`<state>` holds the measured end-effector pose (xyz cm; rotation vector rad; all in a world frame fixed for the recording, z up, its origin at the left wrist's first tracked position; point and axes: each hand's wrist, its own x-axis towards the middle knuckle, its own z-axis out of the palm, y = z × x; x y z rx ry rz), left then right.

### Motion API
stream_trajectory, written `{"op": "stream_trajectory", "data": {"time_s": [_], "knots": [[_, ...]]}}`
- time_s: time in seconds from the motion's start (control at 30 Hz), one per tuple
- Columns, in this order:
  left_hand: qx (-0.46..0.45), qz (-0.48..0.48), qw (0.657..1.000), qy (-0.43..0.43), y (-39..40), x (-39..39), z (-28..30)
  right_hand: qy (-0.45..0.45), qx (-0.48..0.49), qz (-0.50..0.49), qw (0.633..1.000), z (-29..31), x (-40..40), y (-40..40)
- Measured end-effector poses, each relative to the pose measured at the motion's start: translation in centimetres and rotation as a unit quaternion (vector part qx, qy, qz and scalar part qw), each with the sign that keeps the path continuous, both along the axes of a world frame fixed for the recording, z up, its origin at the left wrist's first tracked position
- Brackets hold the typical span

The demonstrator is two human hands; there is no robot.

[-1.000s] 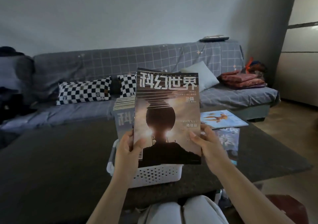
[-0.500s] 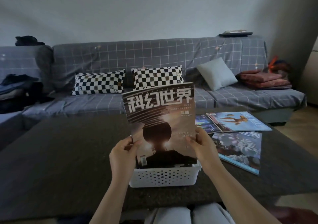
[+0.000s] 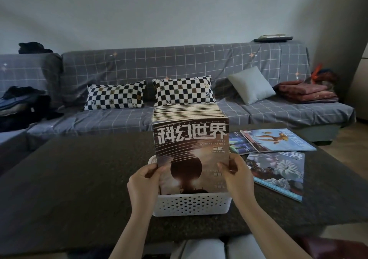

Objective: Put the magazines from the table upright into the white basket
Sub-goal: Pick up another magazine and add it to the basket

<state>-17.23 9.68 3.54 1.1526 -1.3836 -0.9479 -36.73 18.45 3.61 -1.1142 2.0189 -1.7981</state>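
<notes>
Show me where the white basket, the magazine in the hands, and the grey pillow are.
White basket (image 3: 191, 204), head view: middle of its perforated front wall.
Magazine (image 3: 191, 139), head view: the white title on its cover.
Grey pillow (image 3: 251, 85), head view: middle of its face.

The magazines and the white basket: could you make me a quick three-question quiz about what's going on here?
1. True or false: the magazine held by the left hand and right hand stands upright with its lower edge inside the white basket.
2. How many magazines lie flat on the table?
A. none
B. three
C. six
3. Fill in: the flat magazines lie on the ____ side of the basket, seen from the person.

Key
1. True.
2. B: the orange-figure magazine, the white-flower magazine and a blue-green magazine partly under the first.
3. Right.
</notes>
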Motion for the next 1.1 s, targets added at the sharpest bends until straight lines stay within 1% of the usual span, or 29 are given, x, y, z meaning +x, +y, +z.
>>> {"op": "stream_trajectory", "data": {"time_s": [0.1, 0.2, 0.37, 0.47, 0.63, 0.83, 1.0, 1.1], "knots": [[0.011, 0.012, 1.000, 0.027, -0.3, 0.1, -0.2, 0.001, -0.021, -0.018, 1.000, -0.1, 0.0, 0.1], [0.014, 0.024, 0.999, 0.034, -0.4, -0.1, -0.3, 0.006, -0.043, -0.046, 0.998, -0.3, 0.0, -0.1], [-0.017, 0.051, 0.998, 0.042, 0.0, -0.2, -0.4, 0.022, -0.059, -0.072, 0.995, -0.7, 0.0, -0.5], [-0.015, 0.062, 0.997, 0.040, 0.0, -0.3, -0.3, 0.028, -0.051, -0.068, 0.996, -1.0, 0.0, -0.8], [-0.010, 0.074, 0.996, 0.038, -0.1, -0.5, -0.6, 0.012, -0.048, -0.051, 0.997, -1.5, -0.3, -1.1], [-0.027, 0.075, 0.997, 0.019, -0.1, -0.7, -0.6, 0.018, -0.047, -0.059, 0.997, -1.7, -0.3, -1.3], [-0.005, 0.077, 0.997, 0.024, -0.1, -0.6, -0.5, 0.012, -0.049, -0.055, 0.997, -1.6, 0.0, -1.0], [-0.011, 0.084, 0.996, 0.022, 0.5, -0.5, -0.4, 0.003, -0.051, -0.048, 0.998, -1.7, 0.1, -0.5]]}}
